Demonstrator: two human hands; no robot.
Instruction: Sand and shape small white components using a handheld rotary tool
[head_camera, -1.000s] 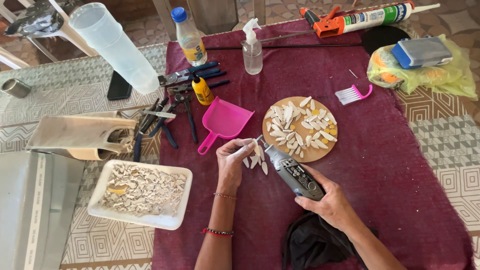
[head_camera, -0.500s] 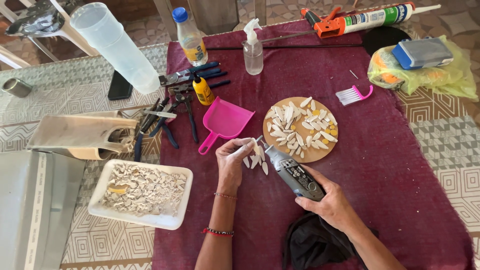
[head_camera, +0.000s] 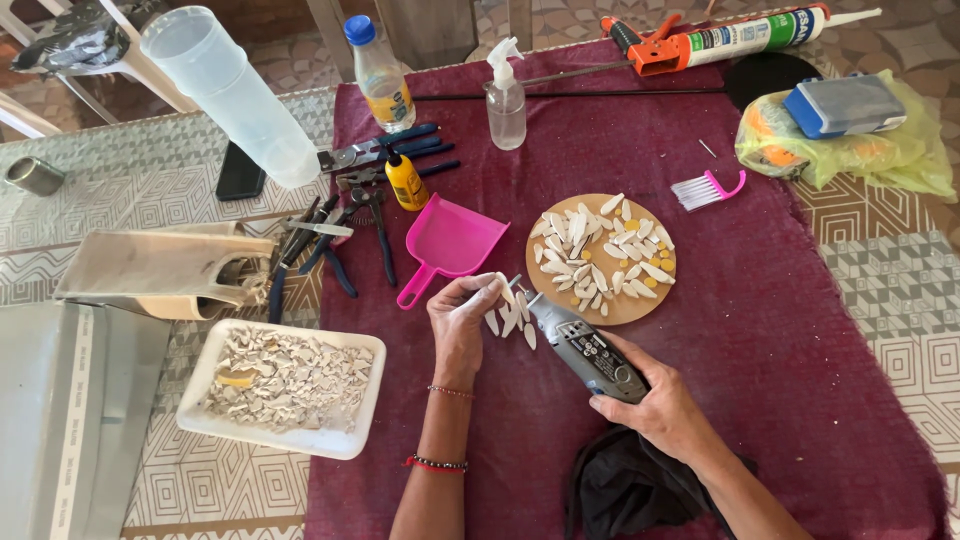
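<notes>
Pinching a slim white shard (head_camera: 497, 289) near the table's front edge, the left hand (head_camera: 462, 322) holds it, long axis pointing up-right. Just right, the right hand (head_camera: 655, 405) grips a grey rotary tool (head_camera: 588, 349), its tip angled up-left at the shard.

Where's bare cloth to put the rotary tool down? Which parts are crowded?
Bare cloth lies right of the round wooden board, below the pink brush, out to the cloth's right edge. A smaller patch sits between spray bottle and board. Crowded: pliers and cutters beside the pink scoop, and loose white pieces at the left hand.
</notes>
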